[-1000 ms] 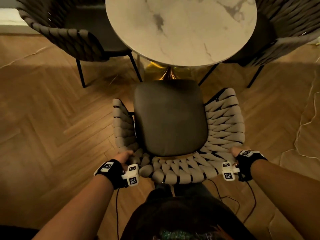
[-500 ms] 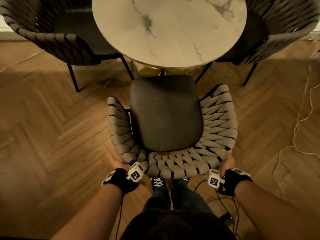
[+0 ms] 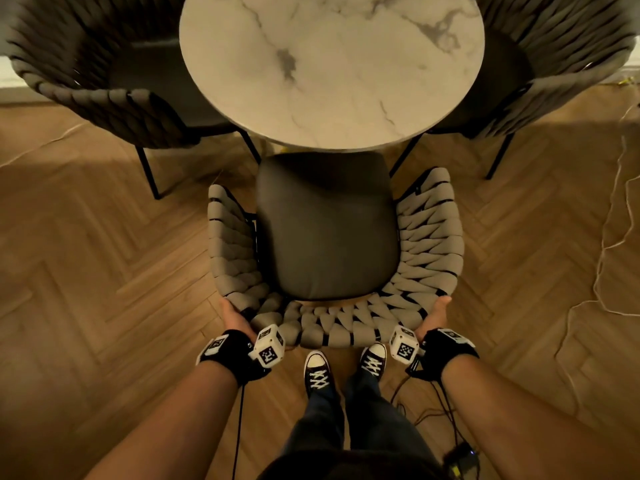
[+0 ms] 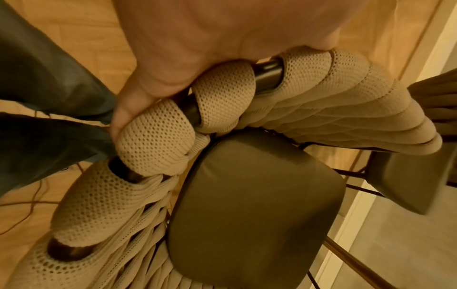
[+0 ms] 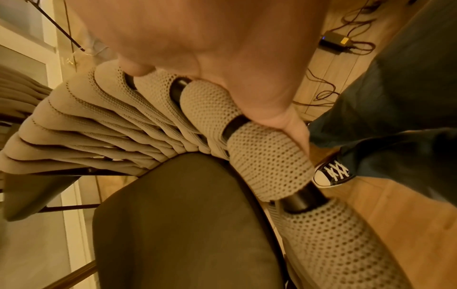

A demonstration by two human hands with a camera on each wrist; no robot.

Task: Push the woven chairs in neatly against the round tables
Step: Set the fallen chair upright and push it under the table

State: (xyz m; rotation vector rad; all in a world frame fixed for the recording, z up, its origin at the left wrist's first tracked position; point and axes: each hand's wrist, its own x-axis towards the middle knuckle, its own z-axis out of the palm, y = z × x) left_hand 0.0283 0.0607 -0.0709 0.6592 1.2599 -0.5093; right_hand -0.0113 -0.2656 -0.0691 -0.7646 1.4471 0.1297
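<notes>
A light woven chair (image 3: 426, 244) with a dark seat cushion (image 3: 325, 230) faces the round marble table (image 3: 329, 64), and the cushion's front edge reaches just under the tabletop. My left hand (image 3: 235, 315) presses its palm against the outside of the backrest's left rear corner. My right hand (image 3: 433, 317) presses the right rear corner the same way. In the left wrist view my left hand (image 4: 197, 39) lies on the woven rim (image 4: 321, 101), thumb along it. The right wrist view shows my right hand (image 5: 210, 39) on the rim (image 5: 99, 121). The fingers are hidden behind the backrest.
Two darker woven chairs stand tucked at the table, one back left (image 3: 104, 102), one back right (image 3: 571, 64). My sneakers (image 3: 317, 370) stand right behind the chair. A thin cable (image 3: 609, 237) runs over the wooden floor on the right, with a small adapter (image 3: 464, 455) near my feet.
The chair has slid forward toward the table, its seat front now under the tabletop. My hands went from the top of the backrest to its outer rear corners, and I stepped forward.
</notes>
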